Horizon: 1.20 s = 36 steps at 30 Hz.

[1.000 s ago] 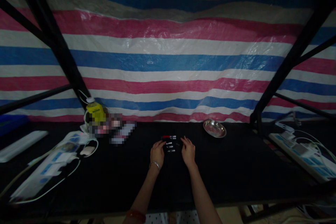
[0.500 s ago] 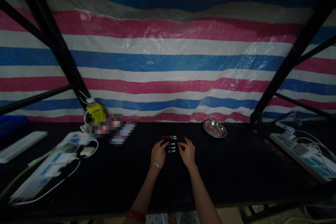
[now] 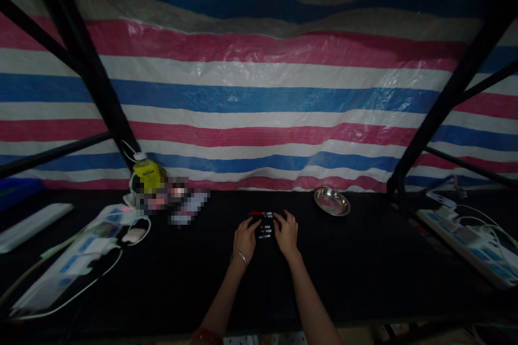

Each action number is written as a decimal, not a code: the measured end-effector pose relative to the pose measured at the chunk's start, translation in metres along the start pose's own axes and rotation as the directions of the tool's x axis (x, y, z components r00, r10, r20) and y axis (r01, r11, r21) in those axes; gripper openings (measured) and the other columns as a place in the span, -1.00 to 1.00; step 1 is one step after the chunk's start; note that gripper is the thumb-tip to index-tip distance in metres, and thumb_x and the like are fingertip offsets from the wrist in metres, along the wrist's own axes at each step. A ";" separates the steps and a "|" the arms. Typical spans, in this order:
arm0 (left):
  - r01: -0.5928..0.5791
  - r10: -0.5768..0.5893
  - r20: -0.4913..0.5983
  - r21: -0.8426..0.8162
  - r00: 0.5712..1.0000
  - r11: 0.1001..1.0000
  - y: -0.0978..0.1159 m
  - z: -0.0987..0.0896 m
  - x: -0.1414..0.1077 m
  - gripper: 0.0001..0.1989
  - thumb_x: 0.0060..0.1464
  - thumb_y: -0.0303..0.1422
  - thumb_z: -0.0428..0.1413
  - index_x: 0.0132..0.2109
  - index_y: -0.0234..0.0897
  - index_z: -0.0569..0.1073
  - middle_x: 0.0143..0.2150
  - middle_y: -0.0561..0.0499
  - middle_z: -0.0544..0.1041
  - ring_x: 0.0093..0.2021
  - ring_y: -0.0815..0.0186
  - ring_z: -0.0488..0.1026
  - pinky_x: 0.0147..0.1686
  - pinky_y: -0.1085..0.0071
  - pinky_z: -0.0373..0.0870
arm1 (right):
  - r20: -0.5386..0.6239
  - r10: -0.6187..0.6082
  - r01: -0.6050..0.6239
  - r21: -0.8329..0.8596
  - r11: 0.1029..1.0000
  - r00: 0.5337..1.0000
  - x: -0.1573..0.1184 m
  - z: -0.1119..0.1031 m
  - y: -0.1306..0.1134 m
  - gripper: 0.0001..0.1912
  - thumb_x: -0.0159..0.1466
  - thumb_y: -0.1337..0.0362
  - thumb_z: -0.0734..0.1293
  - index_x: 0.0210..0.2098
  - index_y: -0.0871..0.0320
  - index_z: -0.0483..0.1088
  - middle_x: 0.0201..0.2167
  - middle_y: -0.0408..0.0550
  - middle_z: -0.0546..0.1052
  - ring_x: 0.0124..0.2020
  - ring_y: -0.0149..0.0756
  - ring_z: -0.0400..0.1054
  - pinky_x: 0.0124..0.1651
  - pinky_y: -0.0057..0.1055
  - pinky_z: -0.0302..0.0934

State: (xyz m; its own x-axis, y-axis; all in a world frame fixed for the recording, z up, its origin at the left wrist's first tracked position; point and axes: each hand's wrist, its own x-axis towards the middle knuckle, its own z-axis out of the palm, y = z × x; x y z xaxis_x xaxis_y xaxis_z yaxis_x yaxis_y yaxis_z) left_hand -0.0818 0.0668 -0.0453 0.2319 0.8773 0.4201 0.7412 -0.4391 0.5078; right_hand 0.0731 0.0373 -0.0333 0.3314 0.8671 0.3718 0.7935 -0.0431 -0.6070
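Observation:
Near the middle of the black table, a red pen-like stick [image 3: 256, 213] with a silvery end lies crosswise. Closer to me, several dark slim pen-like pieces [image 3: 265, 231] with silvery parts lie in a row, roughly parallel. On the left side of the row is my left hand [image 3: 245, 238], palm down, its fingers stretched toward the pieces; a bracelet circles that wrist. Opposite it, my right hand [image 3: 286, 233] has its fingers apart, with fingertips close to the right end of the red stick. Whether the fingertips touch anything is too dark to tell.
A shiny metal dish [image 3: 332, 201] stands at the back right. Back left is a yellow bottle [image 3: 149, 173] beside blurred items. Power strips with cables lie at the left [image 3: 76, 256] and right [image 3: 465, 240]. A striped sheet [image 3: 263, 97] hangs behind the table.
My right hand's fingertips have shifted left and inward, closer to the ends of the row. My left hand and the pieces look nearly the same; the whole view has tilted slightly.

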 end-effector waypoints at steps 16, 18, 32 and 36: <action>0.006 -0.039 -0.182 -0.178 0.982 0.984 -0.005 0.000 -0.001 -0.58 0.06 -0.58 -0.10 -0.02 -0.17 0.46 -0.04 -0.08 0.42 -0.01 0.24 0.34 0.02 0.21 0.33 | -0.031 -0.041 0.046 0.197 0.979 0.999 0.003 -0.003 -0.001 -0.81 0.21 0.30 0.21 -0.27 0.08 0.45 -0.21 -0.02 0.46 -0.05 -0.18 0.19 -0.01 -0.25 0.04; 0.016 -0.054 -0.196 -0.191 0.979 0.981 -0.006 0.000 -0.001 -0.58 0.07 -0.57 -0.11 0.00 -0.19 0.45 -0.05 -0.09 0.41 -0.01 0.24 0.33 0.03 0.20 0.32 | -0.097 -0.036 0.065 0.314 0.947 0.995 0.004 -0.003 -0.001 -0.82 0.21 0.26 0.22 -0.30 0.10 0.45 -0.29 -0.04 0.49 -0.11 -0.20 0.22 -0.03 -0.27 0.06; 0.040 -0.102 -0.233 -0.259 0.967 0.965 -0.006 0.000 -0.001 -0.61 0.10 -0.50 -0.13 0.01 -0.19 0.43 -0.08 -0.08 0.40 -0.05 0.24 0.34 0.01 0.19 0.32 | 0.338 0.373 -0.245 0.929 -0.277 0.864 0.020 -0.005 0.019 -0.88 0.00 0.32 0.43 -0.43 0.15 0.44 -0.51 -0.16 0.48 -0.62 -0.54 0.20 -0.59 -0.58 0.14; 0.036 -0.097 -0.237 -0.250 0.967 0.968 -0.006 -0.001 -0.001 -0.62 0.11 -0.49 -0.13 0.01 -0.20 0.43 -0.09 -0.09 0.40 -0.05 0.24 0.34 0.01 0.18 0.32 | 0.401 0.306 -0.256 0.870 -0.420 0.863 0.019 -0.011 0.019 -0.93 0.07 0.35 0.39 -0.42 0.13 0.42 -0.46 -0.15 0.49 -0.63 -0.58 0.17 -0.64 -0.64 0.13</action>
State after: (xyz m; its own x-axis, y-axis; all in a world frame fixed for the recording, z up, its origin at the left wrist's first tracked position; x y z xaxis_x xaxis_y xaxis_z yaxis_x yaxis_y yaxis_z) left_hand -0.0868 0.0685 -0.0481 0.0035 0.8448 0.5350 0.5681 -0.4420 0.6942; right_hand 0.0999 0.0472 -0.0303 0.3239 0.9346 -0.1467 -0.8627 0.2282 -0.4513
